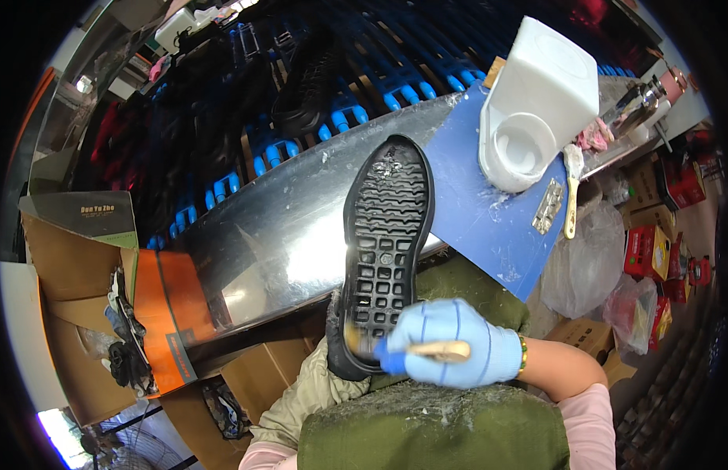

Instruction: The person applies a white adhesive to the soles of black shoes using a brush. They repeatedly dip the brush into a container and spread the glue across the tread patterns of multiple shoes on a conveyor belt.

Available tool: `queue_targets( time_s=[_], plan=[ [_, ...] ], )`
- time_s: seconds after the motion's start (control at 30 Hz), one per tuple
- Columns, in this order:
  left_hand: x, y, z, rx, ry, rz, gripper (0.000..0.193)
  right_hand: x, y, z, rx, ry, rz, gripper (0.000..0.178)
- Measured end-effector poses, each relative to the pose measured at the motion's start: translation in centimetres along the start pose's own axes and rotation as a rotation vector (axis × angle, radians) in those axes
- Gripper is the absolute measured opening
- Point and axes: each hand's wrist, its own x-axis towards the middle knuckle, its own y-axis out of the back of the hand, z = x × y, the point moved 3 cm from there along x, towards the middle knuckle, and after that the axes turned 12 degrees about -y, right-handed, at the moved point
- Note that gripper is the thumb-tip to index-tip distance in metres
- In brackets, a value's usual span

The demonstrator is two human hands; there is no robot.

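Observation:
A black rubber shoe sole (387,258) stands tilted in front of me, its gridded inner face toward me. Glossy wet patches show near its toe end. My right hand (458,345), in a light blue glove, is closed around a brush (441,350) with a wooden handle. The brush's bristles are at the heel end of the sole, slightly blurred. My left arm, in a beige sleeve (297,395), reaches up behind the sole's heel; the left hand and its fingers are hidden there.
On a blue sheet (474,196) at the right stand a white plastic container (544,70) with a round opening and a second brush (572,188). A metal ledge (262,235) borders a roller conveyor (348,117) carrying dark shoes. An open cardboard box (74,258) stands left.

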Motion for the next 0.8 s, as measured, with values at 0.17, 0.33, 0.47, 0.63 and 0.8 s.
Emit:
queue_targets(
  time_s=[0.17,0.33,0.47,0.63,0.8],
  plan=[
    [1.1,-5.5,1.3,-0.175,0.378,0.100,0.079,2.1,3.8,3.3,0.360,-0.353,0.602,0.011],
    [2.6,-9.2,1.9,0.123,0.150,0.278,0.049,0.2,-0.1,1.6,0.305,-0.013,0.455,0.014],
    [4.9,-10.1,-5.2,-0.920,0.100,-0.256,0.041,-0.8,-0.1,1.3,0.040,-0.088,0.386,0.011],
    [3.1,-7.6,-1.9,-0.595,0.324,0.026,0.082,-2.9,4.1,-0.3,0.545,-0.188,0.559,0.014],
    [2.1,-7.6,-1.0,-0.160,0.316,0.169,0.082,-3.5,17.3,0.7,-0.210,-0.094,1.080,0.013]
  ],
)
